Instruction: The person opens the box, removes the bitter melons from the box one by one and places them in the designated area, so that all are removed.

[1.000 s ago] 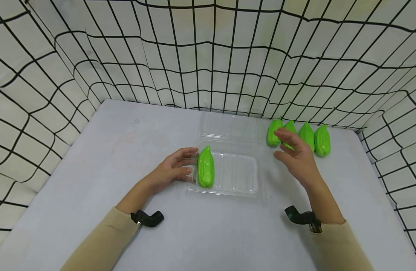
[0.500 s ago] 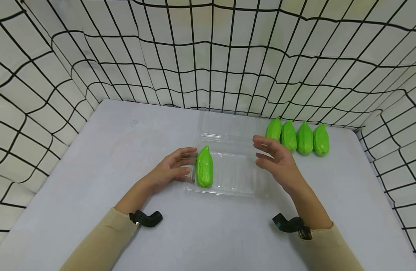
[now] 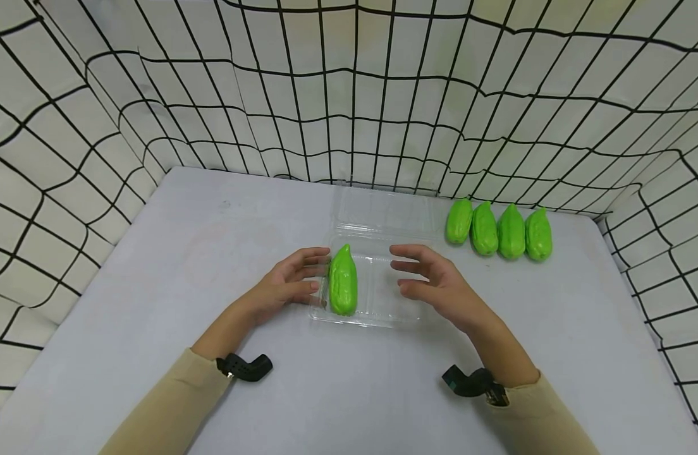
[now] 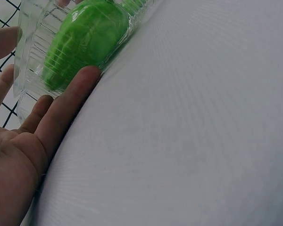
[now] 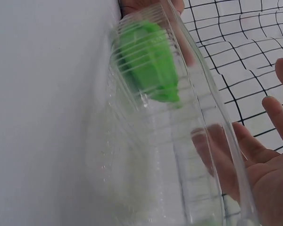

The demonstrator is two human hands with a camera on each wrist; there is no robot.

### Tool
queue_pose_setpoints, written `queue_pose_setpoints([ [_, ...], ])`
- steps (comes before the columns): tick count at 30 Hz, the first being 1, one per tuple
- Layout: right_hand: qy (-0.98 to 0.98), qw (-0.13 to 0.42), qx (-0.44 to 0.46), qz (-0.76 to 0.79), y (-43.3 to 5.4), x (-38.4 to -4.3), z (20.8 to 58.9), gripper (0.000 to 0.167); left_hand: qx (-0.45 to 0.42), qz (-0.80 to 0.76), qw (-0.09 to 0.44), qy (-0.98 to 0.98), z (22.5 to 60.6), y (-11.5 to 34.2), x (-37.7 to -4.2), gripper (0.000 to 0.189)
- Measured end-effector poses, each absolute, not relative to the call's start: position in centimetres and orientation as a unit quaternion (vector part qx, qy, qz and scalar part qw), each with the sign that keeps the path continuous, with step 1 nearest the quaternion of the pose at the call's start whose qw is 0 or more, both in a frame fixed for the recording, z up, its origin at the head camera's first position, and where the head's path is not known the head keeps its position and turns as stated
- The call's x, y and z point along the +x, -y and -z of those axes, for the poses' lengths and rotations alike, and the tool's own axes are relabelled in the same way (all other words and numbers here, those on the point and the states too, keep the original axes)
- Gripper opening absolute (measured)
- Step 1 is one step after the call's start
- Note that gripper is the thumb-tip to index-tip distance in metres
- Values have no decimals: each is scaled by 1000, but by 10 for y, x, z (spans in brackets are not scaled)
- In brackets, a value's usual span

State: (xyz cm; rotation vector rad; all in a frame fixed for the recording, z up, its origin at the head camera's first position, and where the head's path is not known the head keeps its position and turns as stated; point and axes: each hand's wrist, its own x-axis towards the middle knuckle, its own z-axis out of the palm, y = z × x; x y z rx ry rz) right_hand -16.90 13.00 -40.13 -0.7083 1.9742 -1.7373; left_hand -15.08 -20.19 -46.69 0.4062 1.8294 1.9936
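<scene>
A clear plastic clamshell box (image 3: 377,303) lies on the white table with its lid (image 3: 383,212) folded back. In its left end sits one glossy bright green vegetable (image 3: 343,284), elongated, its pointed tip facing away; it looks like a bitter melon. My left hand (image 3: 286,284) rests against the box's left side, fingers extended and parted. Above the right part of the box hovers my right hand (image 3: 434,284), fingers loosely bent with nothing between them. The left wrist view shows the green vegetable (image 4: 87,37) through the box wall, close to the fingertips.
Several matching green vegetables (image 3: 511,232) stand in a row at the table's back right. Black wire mesh (image 3: 355,95) over white sheeting rises along the back and both sides. Each wrist wears a black camera band (image 3: 243,368).
My right hand has moved left and nearer from the row of green vegetables to over the box, uncovering the row. My left hand and the vegetable in the box have stayed put.
</scene>
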Motion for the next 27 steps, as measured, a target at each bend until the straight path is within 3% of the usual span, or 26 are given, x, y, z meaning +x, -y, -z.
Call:
queue_pose_setpoints([
  [27,-747,186,-257,584,-77,-170,413,59,142,-718,205,-650,466,201,-151,64],
])
